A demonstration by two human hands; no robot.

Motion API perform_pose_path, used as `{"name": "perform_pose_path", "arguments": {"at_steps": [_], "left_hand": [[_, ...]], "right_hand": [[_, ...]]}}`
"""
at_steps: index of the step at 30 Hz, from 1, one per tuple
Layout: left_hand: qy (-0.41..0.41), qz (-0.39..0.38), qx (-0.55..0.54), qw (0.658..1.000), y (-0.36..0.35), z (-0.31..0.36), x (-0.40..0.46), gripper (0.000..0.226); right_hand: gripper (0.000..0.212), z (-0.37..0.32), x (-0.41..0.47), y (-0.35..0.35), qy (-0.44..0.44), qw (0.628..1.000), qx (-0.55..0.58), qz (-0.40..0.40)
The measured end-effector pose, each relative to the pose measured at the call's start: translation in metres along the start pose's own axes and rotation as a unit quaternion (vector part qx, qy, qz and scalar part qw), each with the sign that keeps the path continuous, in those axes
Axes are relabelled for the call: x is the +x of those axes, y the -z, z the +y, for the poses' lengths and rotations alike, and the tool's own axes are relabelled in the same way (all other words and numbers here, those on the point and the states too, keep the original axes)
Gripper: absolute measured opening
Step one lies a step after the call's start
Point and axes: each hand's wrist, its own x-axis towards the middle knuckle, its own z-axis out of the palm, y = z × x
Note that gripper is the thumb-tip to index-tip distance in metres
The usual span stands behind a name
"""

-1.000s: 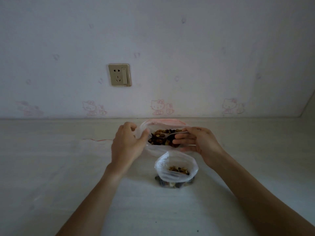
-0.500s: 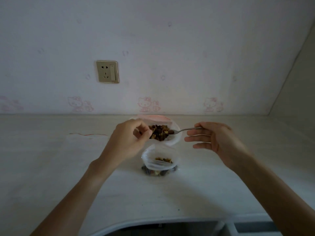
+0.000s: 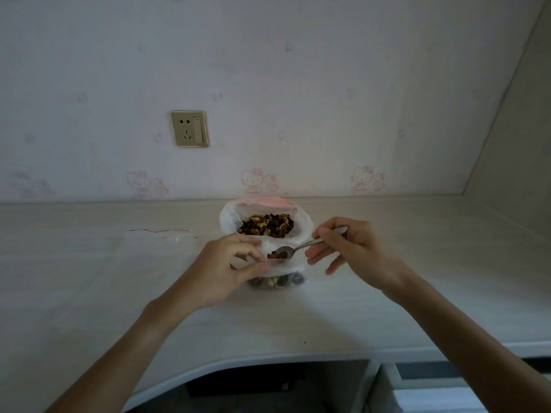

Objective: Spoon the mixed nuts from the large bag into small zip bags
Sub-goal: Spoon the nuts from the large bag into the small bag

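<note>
A right hand (image 3: 354,251) pinches the handle of a metal spoon (image 3: 293,249) and holds its loaded bowl over the mouth of a small zip bag (image 3: 283,268), while the left hand (image 3: 229,265) pinches that bag's near rim, apparently to keep the limp plastic spread open so the nuts fall inside. The large bag (image 3: 301,231), its top rolled down over the mixed nuts (image 3: 267,225), stands just behind and touching the small one, which keeps the carry short. Bare counter (image 3: 387,317) lies on both sides, spare flat bags (image 3: 161,238) wait to the left, and the curved front edge sits well clear.
</note>
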Motion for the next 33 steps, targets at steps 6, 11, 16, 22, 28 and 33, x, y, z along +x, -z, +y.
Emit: {"name": "perform_pose_path", "arguments": {"at_steps": [6, 11, 16, 22, 28, 33], "left_hand": [[0.024, 0.015, -0.037, 0.999, 0.004, -0.004, -0.003, 0.014], [0.001, 0.001, -0.014, 1.000, 0.012, -0.002, -0.005, 0.024], [-0.012, 0.059, -0.026, 0.998, 0.027, -0.006, 0.019, 0.008], [0.001, 0.241, 0.093, 0.966, 0.028, -0.027, 0.075, 0.030], [0.108, 0.160, 0.159, 0.968, 0.010, -0.033, 0.118, 0.077], [0.158, 0.183, 0.222, 0.945, 0.002, -0.047, 0.122, 0.053]], "right_hand": [[0.022, -0.013, -0.005, 0.005, 0.133, 0.965, -0.218, -0.065], [0.019, -0.011, 0.008, 0.006, 0.103, 0.993, -0.052, -0.020], [0.022, -0.008, 0.033, 0.004, 0.025, 0.994, 0.088, 0.054], [0.022, -0.002, 0.072, -0.015, -0.049, 0.992, 0.080, 0.080], [0.022, 0.012, 0.103, -0.042, -0.021, 0.988, -0.061, 0.144], [0.026, 0.029, 0.110, -0.046, 0.037, 0.972, -0.141, 0.183]]}}
